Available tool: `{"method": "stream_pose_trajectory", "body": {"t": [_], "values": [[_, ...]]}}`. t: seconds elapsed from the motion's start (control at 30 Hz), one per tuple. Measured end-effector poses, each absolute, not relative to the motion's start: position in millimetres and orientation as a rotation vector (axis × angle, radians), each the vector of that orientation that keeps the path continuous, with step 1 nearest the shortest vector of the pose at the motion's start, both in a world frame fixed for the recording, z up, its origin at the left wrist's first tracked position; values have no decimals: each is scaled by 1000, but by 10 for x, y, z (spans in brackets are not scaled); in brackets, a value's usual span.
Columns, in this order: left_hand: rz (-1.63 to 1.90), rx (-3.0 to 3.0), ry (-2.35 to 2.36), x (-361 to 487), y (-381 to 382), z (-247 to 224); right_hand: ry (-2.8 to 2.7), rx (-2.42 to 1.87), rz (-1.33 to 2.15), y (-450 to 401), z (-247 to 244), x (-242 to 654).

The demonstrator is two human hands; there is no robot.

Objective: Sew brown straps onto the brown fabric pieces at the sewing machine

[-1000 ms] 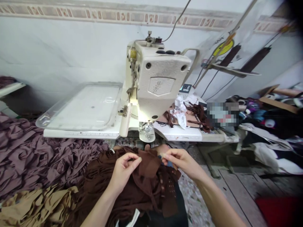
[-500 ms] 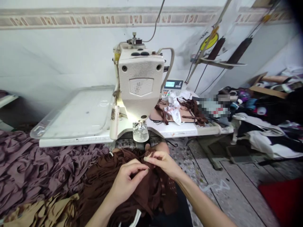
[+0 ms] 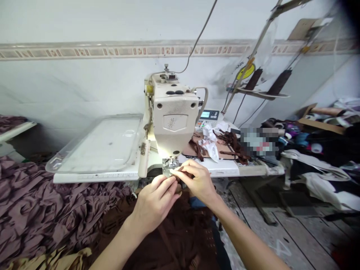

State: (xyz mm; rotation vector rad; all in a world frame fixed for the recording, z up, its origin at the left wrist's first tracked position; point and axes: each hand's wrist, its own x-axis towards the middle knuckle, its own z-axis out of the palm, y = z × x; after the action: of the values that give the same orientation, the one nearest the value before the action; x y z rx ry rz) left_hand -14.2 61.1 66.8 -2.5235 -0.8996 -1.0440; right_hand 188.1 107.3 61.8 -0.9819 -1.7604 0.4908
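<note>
My left hand and my right hand are close together at the front of the sewing machine. Their fingers are closed in pinches. A piece of brown fabric shows between them, partly hidden by the fingers. The right fingertips reach the lit metal plate under the machine's head; the left fingertips are just in front of it. Below both hands, a heap of brown garments covers the lap, some with rows of small metallic dots.
Purple-brown cloth is piled at left, with tan fabric below. A clear plastic tray lies on the machine table's left side. White and brown scraps lie right of the machine. Thread cones stand behind, near stacked spools.
Both hands have moved up and forward from over the lap to the machine's plate, with brown fabric between them. The camera view has tilted upward.
</note>
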Motion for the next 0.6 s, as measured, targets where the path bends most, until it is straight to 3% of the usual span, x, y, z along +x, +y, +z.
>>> {"method": "stream_pose_trajectory", "body": {"t": [0.2,0.47,0.6], "values": [[-971,-2490,-849,-150,670,592,-1877,-921,366,1176,602,1897],[-1133,-2437,-944,-141,599,440,-2197,-890,189,925,597,2051],[-1058,-2518,-930,-149,602,456,-2090,-928,304,856,412,2069]]}}
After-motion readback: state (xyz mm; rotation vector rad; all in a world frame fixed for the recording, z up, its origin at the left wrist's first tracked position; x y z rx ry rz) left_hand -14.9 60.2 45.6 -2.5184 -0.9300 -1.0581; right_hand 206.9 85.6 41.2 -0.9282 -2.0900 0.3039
